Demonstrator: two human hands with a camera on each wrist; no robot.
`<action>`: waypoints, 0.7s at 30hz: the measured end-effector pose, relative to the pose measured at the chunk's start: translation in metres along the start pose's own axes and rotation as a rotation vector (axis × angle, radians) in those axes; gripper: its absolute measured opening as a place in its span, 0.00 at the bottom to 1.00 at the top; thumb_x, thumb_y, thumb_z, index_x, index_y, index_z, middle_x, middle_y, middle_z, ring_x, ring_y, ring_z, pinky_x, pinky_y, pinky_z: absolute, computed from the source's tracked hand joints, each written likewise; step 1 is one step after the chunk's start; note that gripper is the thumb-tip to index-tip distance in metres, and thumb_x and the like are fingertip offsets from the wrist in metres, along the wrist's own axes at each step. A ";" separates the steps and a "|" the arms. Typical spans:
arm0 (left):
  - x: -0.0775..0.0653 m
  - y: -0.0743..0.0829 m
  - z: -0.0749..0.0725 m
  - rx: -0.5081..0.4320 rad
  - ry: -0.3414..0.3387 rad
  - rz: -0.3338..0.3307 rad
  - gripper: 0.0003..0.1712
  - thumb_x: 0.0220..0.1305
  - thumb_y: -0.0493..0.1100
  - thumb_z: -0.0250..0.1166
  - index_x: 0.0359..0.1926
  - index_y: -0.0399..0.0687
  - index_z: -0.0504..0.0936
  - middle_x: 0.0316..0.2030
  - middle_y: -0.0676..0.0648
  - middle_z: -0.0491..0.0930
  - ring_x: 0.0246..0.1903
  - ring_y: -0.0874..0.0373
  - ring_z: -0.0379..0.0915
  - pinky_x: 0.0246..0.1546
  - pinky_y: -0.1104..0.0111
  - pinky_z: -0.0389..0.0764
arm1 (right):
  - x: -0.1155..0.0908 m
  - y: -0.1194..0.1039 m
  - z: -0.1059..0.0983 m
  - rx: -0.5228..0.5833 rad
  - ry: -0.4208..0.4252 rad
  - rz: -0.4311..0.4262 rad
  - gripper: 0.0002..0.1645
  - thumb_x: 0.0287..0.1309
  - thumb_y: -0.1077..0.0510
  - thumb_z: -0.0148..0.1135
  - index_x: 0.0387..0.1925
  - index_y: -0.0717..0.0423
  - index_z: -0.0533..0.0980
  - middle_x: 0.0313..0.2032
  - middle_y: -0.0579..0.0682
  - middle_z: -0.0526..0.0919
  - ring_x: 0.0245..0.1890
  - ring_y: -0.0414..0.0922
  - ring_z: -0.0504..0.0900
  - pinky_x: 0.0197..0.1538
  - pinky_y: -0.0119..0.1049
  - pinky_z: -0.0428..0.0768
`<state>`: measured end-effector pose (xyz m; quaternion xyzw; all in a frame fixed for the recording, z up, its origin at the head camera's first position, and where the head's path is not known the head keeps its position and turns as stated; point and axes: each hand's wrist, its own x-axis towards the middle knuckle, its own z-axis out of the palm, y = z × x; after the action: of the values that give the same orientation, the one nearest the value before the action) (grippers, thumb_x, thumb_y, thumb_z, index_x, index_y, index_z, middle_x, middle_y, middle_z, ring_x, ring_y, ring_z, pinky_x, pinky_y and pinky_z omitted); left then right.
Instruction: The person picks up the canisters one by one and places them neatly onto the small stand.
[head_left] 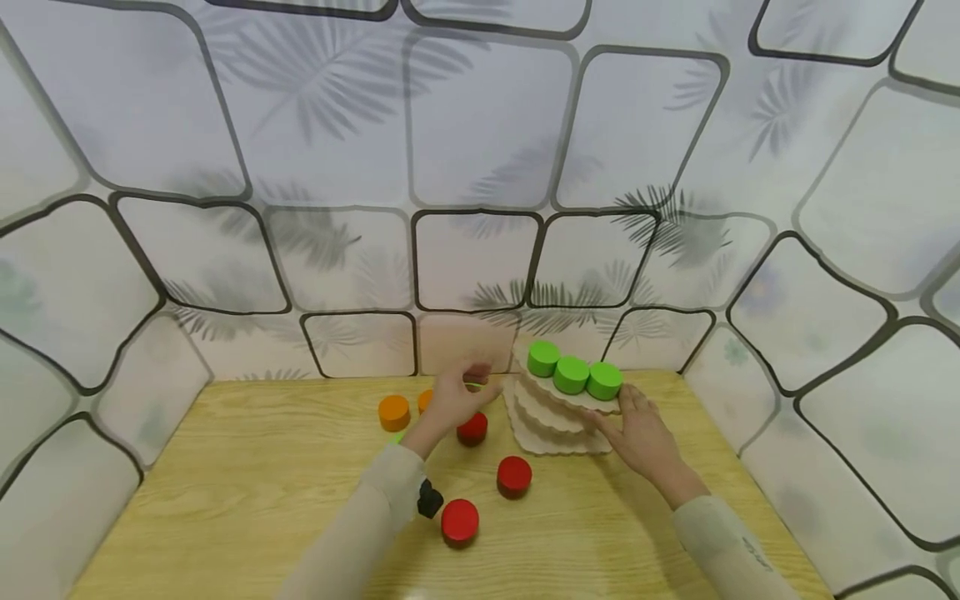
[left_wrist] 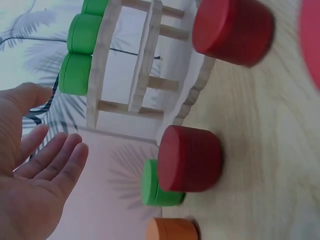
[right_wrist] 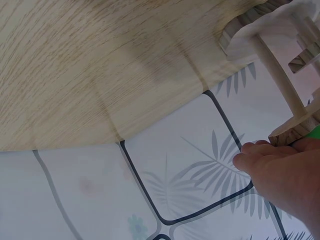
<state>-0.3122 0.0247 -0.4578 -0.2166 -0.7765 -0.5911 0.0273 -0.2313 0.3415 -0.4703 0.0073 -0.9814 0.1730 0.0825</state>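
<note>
A tiered wooden stand (head_left: 551, 411) with scalloped edges rises at the back right of the table. Three green cylinders (head_left: 572, 375) sit in a row on its top tier. At the right end of that tier, my right hand (head_left: 647, 437) grips the edge, thumb in front and fingers behind. My left hand (head_left: 459, 400) hovers left of the stand with nothing in its grasp, fingers loosely bent and spread from the thumb. Beneath it stands a red cylinder (head_left: 472, 428), and a green cylinder (left_wrist: 162, 185) shows partly behind that red one in the left wrist view.
Two more red cylinders (head_left: 513, 477) stand on the wooden table (head_left: 247, 492) nearer the front. Orange cylinders (head_left: 393, 412) are left of my left hand, one partly covered by it. A patterned wall covering (head_left: 480, 267) encloses the table's back and sides.
</note>
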 end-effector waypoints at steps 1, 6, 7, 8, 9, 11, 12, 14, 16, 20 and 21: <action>-0.005 0.000 -0.003 -0.001 -0.015 -0.008 0.23 0.64 0.36 0.74 0.58 0.33 0.82 0.53 0.33 0.85 0.53 0.37 0.84 0.54 0.53 0.87 | 0.000 0.000 0.000 0.002 -0.002 0.002 0.57 0.77 0.31 0.50 0.78 0.78 0.51 0.77 0.79 0.55 0.74 0.81 0.56 0.73 0.73 0.63; -0.031 -0.001 -0.014 0.025 -0.093 -0.015 0.23 0.65 0.39 0.74 0.59 0.37 0.83 0.53 0.37 0.87 0.53 0.39 0.85 0.56 0.50 0.86 | 0.000 -0.001 -0.001 0.010 -0.017 0.016 0.59 0.77 0.30 0.50 0.78 0.78 0.49 0.77 0.79 0.53 0.74 0.81 0.54 0.73 0.73 0.62; -0.036 -0.001 -0.016 0.027 -0.105 -0.017 0.22 0.65 0.40 0.74 0.59 0.38 0.84 0.54 0.38 0.87 0.53 0.39 0.85 0.56 0.49 0.85 | 0.000 -0.001 -0.001 0.012 -0.019 0.017 0.59 0.76 0.30 0.50 0.78 0.78 0.49 0.77 0.79 0.53 0.74 0.81 0.54 0.73 0.73 0.61; -0.041 -0.003 -0.017 0.028 -0.115 -0.018 0.22 0.66 0.41 0.74 0.59 0.38 0.84 0.54 0.38 0.87 0.53 0.40 0.85 0.57 0.48 0.85 | 0.000 -0.001 -0.001 0.011 -0.020 0.017 0.59 0.76 0.30 0.50 0.78 0.78 0.49 0.77 0.79 0.52 0.75 0.81 0.54 0.74 0.73 0.61; -0.046 -0.004 -0.019 0.025 -0.124 -0.023 0.22 0.66 0.41 0.74 0.58 0.38 0.84 0.54 0.37 0.87 0.53 0.40 0.85 0.57 0.47 0.84 | 0.000 -0.001 -0.001 0.012 -0.022 0.017 0.59 0.76 0.30 0.50 0.79 0.78 0.49 0.78 0.79 0.52 0.75 0.81 0.53 0.74 0.73 0.60; -0.057 -0.006 -0.021 0.019 -0.144 -0.035 0.23 0.66 0.43 0.75 0.59 0.38 0.84 0.55 0.36 0.86 0.53 0.40 0.84 0.58 0.46 0.84 | 0.000 -0.002 -0.002 0.008 -0.021 0.013 0.59 0.76 0.30 0.50 0.78 0.78 0.50 0.77 0.79 0.52 0.75 0.81 0.53 0.74 0.73 0.60; -0.061 -0.007 -0.022 0.010 -0.155 -0.043 0.24 0.66 0.43 0.75 0.59 0.37 0.83 0.55 0.36 0.86 0.54 0.40 0.84 0.59 0.46 0.83 | 0.000 -0.001 -0.002 0.006 -0.022 0.009 0.59 0.77 0.30 0.50 0.78 0.78 0.50 0.77 0.79 0.53 0.75 0.81 0.54 0.75 0.72 0.59; -0.071 -0.011 -0.025 -0.009 -0.176 -0.054 0.25 0.66 0.44 0.75 0.59 0.36 0.83 0.56 0.33 0.85 0.55 0.38 0.83 0.59 0.45 0.83 | 0.000 -0.001 -0.002 0.002 -0.022 0.005 0.58 0.77 0.31 0.50 0.78 0.78 0.50 0.77 0.80 0.53 0.75 0.81 0.54 0.74 0.73 0.60; -0.080 -0.013 -0.027 -0.021 -0.196 -0.063 0.26 0.67 0.44 0.74 0.60 0.35 0.82 0.56 0.33 0.85 0.55 0.37 0.82 0.60 0.45 0.83 | 0.000 -0.001 -0.001 0.000 -0.021 -0.001 0.58 0.77 0.31 0.49 0.78 0.79 0.50 0.77 0.80 0.53 0.75 0.81 0.54 0.74 0.73 0.60; -0.099 -0.020 -0.033 -0.027 -0.221 -0.095 0.27 0.66 0.45 0.75 0.61 0.36 0.82 0.57 0.33 0.85 0.56 0.38 0.83 0.59 0.50 0.84 | 0.000 0.000 0.001 0.008 -0.016 -0.009 0.59 0.77 0.30 0.49 0.78 0.79 0.50 0.77 0.80 0.53 0.74 0.81 0.54 0.74 0.73 0.60; -0.103 -0.021 -0.035 -0.024 -0.225 -0.107 0.27 0.66 0.45 0.75 0.61 0.37 0.82 0.57 0.33 0.85 0.56 0.39 0.83 0.59 0.51 0.84 | 0.000 0.000 0.001 0.009 -0.017 -0.010 0.59 0.77 0.30 0.49 0.78 0.79 0.50 0.77 0.80 0.53 0.74 0.81 0.54 0.74 0.73 0.59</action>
<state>-0.2339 -0.0432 -0.4969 -0.2405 -0.7778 -0.5731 -0.0943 -0.2316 0.3416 -0.4712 0.0139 -0.9813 0.1768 0.0751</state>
